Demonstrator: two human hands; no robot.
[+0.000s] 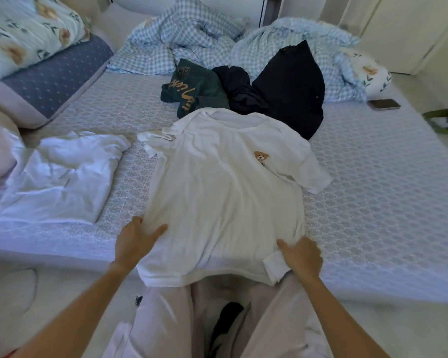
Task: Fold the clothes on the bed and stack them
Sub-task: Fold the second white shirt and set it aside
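Observation:
A white T-shirt with a small bear print lies spread face up on the bed, its hem hanging over the near edge. My left hand grips the shirt's lower left side, thumb on top of the cloth. My right hand grips the lower right corner, where the hem is turned up. Behind the collar lie a crumpled green top with gold lettering and dark navy clothes. Another white garment lies loosely on the left of the bed.
A blue checked duvet is bunched at the far end. Pillows and a floral quilt pile up at the far left. A phone rests near the bed's right edge. My legs stand against the near edge.

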